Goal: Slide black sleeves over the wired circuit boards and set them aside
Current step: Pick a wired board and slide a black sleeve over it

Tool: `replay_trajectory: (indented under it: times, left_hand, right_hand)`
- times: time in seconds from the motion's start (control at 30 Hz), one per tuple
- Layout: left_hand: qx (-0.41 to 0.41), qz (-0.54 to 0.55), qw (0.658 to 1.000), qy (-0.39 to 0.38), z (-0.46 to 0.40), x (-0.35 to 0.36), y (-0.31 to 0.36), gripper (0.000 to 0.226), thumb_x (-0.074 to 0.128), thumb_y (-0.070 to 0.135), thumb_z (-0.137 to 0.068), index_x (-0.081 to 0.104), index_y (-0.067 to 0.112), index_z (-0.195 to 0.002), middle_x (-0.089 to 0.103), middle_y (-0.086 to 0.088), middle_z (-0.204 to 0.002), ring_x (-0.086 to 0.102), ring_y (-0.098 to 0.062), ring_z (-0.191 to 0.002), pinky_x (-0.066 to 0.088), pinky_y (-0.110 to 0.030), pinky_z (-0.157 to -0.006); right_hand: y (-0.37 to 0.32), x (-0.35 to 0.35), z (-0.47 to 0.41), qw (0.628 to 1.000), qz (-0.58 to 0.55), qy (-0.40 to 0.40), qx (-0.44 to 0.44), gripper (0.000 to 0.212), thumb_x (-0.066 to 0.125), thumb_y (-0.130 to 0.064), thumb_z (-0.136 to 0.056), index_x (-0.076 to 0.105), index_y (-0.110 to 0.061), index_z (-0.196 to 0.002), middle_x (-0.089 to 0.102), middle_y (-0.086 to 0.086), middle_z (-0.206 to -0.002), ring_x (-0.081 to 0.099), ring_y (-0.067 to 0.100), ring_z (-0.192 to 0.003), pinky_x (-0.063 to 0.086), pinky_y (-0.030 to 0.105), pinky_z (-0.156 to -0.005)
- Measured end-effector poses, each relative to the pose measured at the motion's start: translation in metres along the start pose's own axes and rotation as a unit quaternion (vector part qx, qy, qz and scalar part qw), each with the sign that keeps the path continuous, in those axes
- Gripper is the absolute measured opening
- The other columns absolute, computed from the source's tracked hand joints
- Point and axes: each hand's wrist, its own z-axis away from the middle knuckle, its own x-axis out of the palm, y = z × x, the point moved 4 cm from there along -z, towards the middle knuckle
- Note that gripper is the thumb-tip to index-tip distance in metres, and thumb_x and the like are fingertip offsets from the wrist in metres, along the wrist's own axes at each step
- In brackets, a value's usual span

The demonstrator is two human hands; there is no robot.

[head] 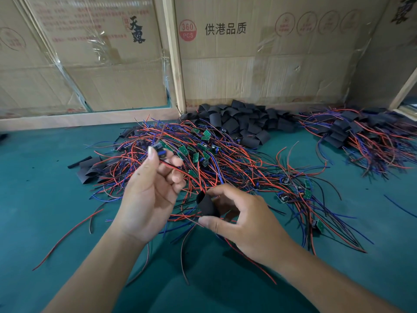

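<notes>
My left hand is pinching one circuit board up high, so its wires hang free, while my right hand is gripping a black sleeve with its mouth open, ready for them.

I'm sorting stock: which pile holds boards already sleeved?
The far-right pile: its wired boards wear black sleeves, unlike the bare green boards in the centre heap.

A green felt-like table mat covers the work surface. Behind it stand flattened cardboard cartons printed with red stamps and black Chinese characters, patched with clear packing tape. Pale wooden battens frame the cartons, one upright between them and one running along the mat's far edge.
</notes>
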Motion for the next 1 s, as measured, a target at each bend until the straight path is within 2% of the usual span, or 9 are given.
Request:
replay_trajectory:
  times: [0.17, 0.3, 0.37, 0.47, 0.63, 0.8, 0.93, 1.0]
  left_hand:
    - [-0.012, -0.070, 0.996, -0.052, 0.005, 0.005, -0.011, 0.024, 0.058, 0.037, -0.092, 0.075, 0.023, -0.102, 0.069, 0.000, -0.087, 0.056, -0.009, -0.061, 0.049, -0.021, -0.058]
    - [-0.019, -0.114, 0.990, -0.075, 0.008, 0.007, -0.013, 0.021, 0.071, 0.037, -0.087, 0.073, 0.024, -0.103, 0.071, -0.004, -0.105, 0.058, -0.010, -0.068, 0.048, -0.022, -0.061]
    - [-0.017, -0.149, 0.985, -0.080, 0.009, 0.005, -0.014, 0.032, 0.081, 0.038, -0.080, 0.073, 0.019, -0.104, 0.068, -0.003, -0.099, 0.055, -0.011, -0.070, 0.046, -0.022, -0.061]
    - [-0.016, -0.201, 0.977, -0.070, 0.008, 0.003, -0.018, 0.030, 0.078, 0.031, -0.077, 0.073, 0.019, -0.105, 0.056, -0.005, -0.082, 0.049, -0.013, -0.068, 0.043, -0.023, -0.060]
    - [-0.003, -0.244, 0.967, -0.079, 0.009, 0.004, -0.021, 0.024, 0.077, 0.022, -0.076, 0.070, 0.018, -0.099, 0.064, -0.001, -0.091, 0.052, -0.011, -0.072, 0.044, -0.023, -0.059]
    - [-0.030, -0.215, 0.974, -0.067, 0.009, 0.003, -0.023, 0.022, 0.075, 0.025, -0.077, 0.069, 0.012, -0.093, 0.064, 0.002, -0.091, 0.052, -0.013, -0.071, 0.045, -0.024, -0.059]
    - [-0.029, -0.212, 0.975, -0.062, 0.008, 0.003, -0.023, 0.016, 0.074, 0.031, -0.077, 0.071, 0.016, -0.081, 0.067, 0.003, -0.095, 0.054, -0.012, -0.072, 0.046, -0.025, -0.060]
    - [-0.022, -0.226, 0.971, -0.068, 0.008, 0.002, -0.024, 0.018, 0.075, 0.027, -0.081, 0.070, 0.010, -0.084, 0.067, 0.003, -0.092, 0.052, -0.013, -0.071, 0.046, -0.025, -0.061]
  right_hand:
    - [0.001, -0.010, -0.003, 0.999, -0.005, 0.040, 0.002, 0.024, 0.080, -0.032, -0.083, 0.065, -0.033, -0.102, 0.072, -0.014, -0.086, 0.068, 0.007, -0.079, 0.052, 0.023, -0.073]
    - [0.001, -0.013, -0.003, 0.999, 0.003, 0.054, -0.003, 0.026, 0.080, -0.033, -0.083, 0.063, -0.035, -0.103, 0.072, -0.013, -0.085, 0.066, 0.009, -0.075, 0.051, 0.021, -0.070]
    - [0.001, -0.015, -0.004, 0.998, 0.007, 0.061, -0.007, 0.028, 0.080, -0.033, -0.083, 0.062, -0.036, -0.104, 0.071, -0.013, -0.085, 0.066, 0.008, -0.075, 0.050, 0.019, -0.070]
    - [0.002, -0.016, -0.005, 0.998, 0.006, 0.065, -0.009, 0.029, 0.078, -0.032, -0.082, 0.062, -0.036, -0.105, 0.070, -0.016, -0.086, 0.065, 0.006, -0.074, 0.049, 0.016, -0.069]
    - [0.002, -0.018, -0.007, 0.998, 0.015, 0.065, -0.015, 0.028, 0.075, -0.029, -0.084, 0.063, -0.034, -0.108, 0.070, -0.017, -0.090, 0.065, 0.008, -0.079, 0.049, 0.017, -0.071]
    - [0.008, -0.025, -0.009, 0.996, 0.043, 0.073, 0.002, 0.029, 0.074, -0.030, -0.086, 0.065, -0.030, -0.114, 0.072, -0.014, -0.095, 0.067, 0.011, -0.083, 0.052, 0.033, -0.078]
    - [0.005, -0.031, -0.011, 0.994, 0.067, 0.083, -0.021, 0.029, 0.076, -0.024, -0.086, 0.065, -0.029, -0.113, 0.072, -0.016, -0.098, 0.067, 0.008, -0.090, 0.051, 0.029, -0.081]
    - [0.002, -0.031, -0.011, 0.993, 0.080, 0.079, -0.035, 0.030, 0.075, -0.023, -0.086, 0.065, -0.028, -0.114, 0.071, -0.013, -0.100, 0.066, 0.010, -0.092, 0.050, 0.029, -0.080]
